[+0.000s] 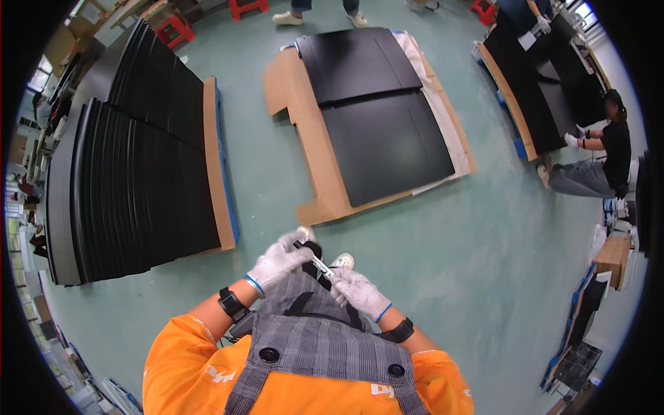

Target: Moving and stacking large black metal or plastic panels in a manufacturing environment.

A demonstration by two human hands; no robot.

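Both my hands wear white knit gloves and meet in front of my checked apron. My right hand [360, 292] is closed on the lower end of a slim silver-white tool [322, 266], shaped like a utility knife. My left hand [280, 263] is at the tool's other end, its fingers closed around a small black piece [313, 247] whose kind I cannot make out. Ahead on the floor, two flat black panels [387, 145] lie end to end on brown cardboard [315, 152], apart from my hands.
A tall stack of black panels [152, 187] stands at left on a cardboard-covered blue pallet [223, 166]. At right, a person [612, 149] in gloves handles black panels [543, 104] on another pallet. Another person's legs [321, 10] and a red stool [174, 31] are at the far side.
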